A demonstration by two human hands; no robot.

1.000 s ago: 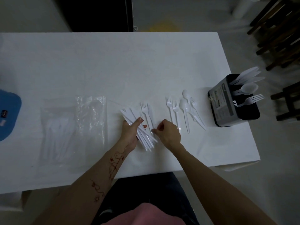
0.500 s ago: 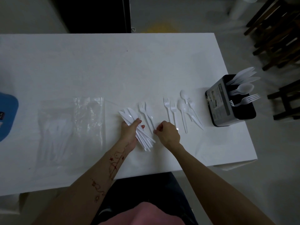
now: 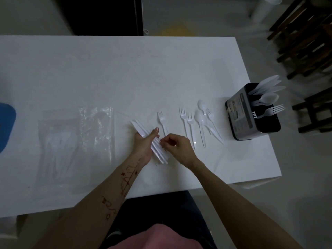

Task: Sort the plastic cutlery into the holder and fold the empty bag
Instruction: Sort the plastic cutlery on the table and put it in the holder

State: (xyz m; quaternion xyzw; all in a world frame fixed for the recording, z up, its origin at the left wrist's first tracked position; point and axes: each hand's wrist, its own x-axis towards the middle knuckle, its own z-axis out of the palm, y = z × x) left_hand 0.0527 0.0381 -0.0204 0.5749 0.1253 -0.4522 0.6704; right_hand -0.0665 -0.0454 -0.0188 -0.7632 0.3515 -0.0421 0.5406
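My left hand grips a bundle of white plastic knives, thumb across them, blades pointing up-left. My right hand has its fingers curled and its fingertips touch the bundle's right side; what it pinches is too small to tell. One fork lies just above the hands. More forks and spoons lie to the right. The black cutlery holder stands near the table's right edge with knives, a spoon and a fork in it. The clear plastic bag, still with cutlery inside, lies flat at the left.
A white table has its right edge just past the holder and its near edge by my body. A blue object sits at the far left. Dark wooden chairs stand off the table's right side.
My left hand has gathered the knives tighter and lifted its thumb over them. My right hand moved left onto the bundle. One fork that lay beside the bundle is no longer seen there.
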